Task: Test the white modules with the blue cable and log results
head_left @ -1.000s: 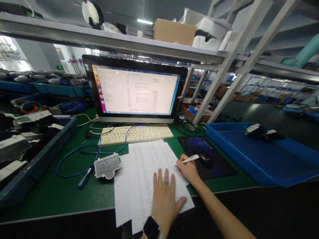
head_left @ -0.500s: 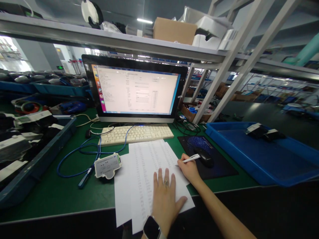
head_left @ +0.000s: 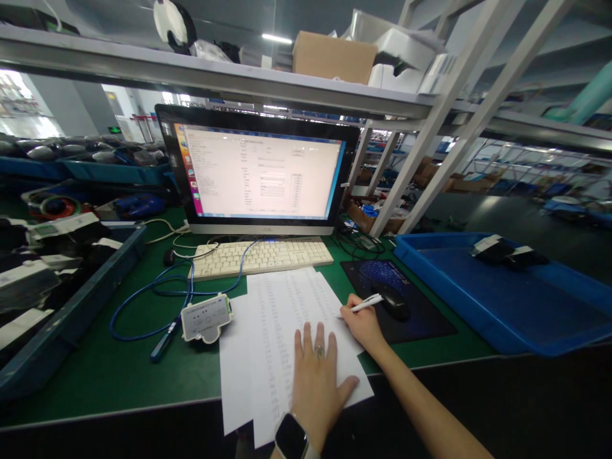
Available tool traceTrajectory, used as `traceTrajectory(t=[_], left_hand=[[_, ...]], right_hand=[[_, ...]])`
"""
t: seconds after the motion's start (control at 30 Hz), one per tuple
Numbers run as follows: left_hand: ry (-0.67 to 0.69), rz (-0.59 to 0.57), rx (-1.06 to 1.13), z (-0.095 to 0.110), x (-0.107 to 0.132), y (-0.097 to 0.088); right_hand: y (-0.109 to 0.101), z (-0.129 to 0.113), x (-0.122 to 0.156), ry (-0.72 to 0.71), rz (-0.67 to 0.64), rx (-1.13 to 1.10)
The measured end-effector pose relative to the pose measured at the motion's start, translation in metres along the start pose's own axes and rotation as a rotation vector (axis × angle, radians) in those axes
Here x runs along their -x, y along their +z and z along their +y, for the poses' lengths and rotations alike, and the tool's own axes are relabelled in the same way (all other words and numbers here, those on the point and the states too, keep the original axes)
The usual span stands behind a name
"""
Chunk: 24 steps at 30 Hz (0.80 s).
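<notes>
My left hand [head_left: 316, 376] lies flat on the paper sheets [head_left: 268, 344], fingers spread, with a ring on one finger and a watch on the wrist. A white pen [head_left: 367, 303] is pinched in my right hand [head_left: 362, 324], its tip on the right part of the top sheet. Columns of faint writing run down that sheet. Left of the papers lies a white device with a printed label [head_left: 207, 319], beside a blue cable [head_left: 165, 341] with a thick plug end.
Behind the papers are a keyboard [head_left: 262, 256] and a lit monitor [head_left: 262, 172]. A black mouse [head_left: 394, 301] rests on a dark mouse pad [head_left: 425, 325]. A blue tray [head_left: 459, 312] with black parts stands right; a filled bin [head_left: 115, 261] stands left. A shelf [head_left: 229, 71] crosses above.
</notes>
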<state>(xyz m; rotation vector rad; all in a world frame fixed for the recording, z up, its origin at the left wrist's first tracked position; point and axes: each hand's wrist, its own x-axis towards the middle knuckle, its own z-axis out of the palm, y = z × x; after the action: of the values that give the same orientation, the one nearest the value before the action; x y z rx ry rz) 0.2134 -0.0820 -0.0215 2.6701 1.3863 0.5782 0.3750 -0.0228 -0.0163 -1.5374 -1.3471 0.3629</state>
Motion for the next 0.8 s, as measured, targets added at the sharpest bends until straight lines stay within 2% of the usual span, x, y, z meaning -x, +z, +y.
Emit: traceTrajectory(t=[0.23,0.43,0.57,0.7,0.8], left_hand=[[-0.003,-0.014,-0.008,0.000,0.001,0.000],[-0.013,-0.050,0.008,0.000,-0.002,-0.005],[-0.009,-0.032,0.010,0.000,-0.002,-0.002],[0.010,0.119,-0.034,-0.003,0.003,-0.007],[-0.043,0.306,-0.130,-0.015,0.011,-0.029]], right_hand=[[-0.001,0.001,-0.001,0.040,0.002,-0.065],[-0.002,0.005,-0.002,0.152,0.026,-0.160],[-0.007,0.002,-0.011,0.236,-0.070,-0.193],[-0.021,-0.001,-0.029,0.289,-0.267,-0.156],[-0.037,-0.001,-0.043,0.292,-0.308,-0.065]])
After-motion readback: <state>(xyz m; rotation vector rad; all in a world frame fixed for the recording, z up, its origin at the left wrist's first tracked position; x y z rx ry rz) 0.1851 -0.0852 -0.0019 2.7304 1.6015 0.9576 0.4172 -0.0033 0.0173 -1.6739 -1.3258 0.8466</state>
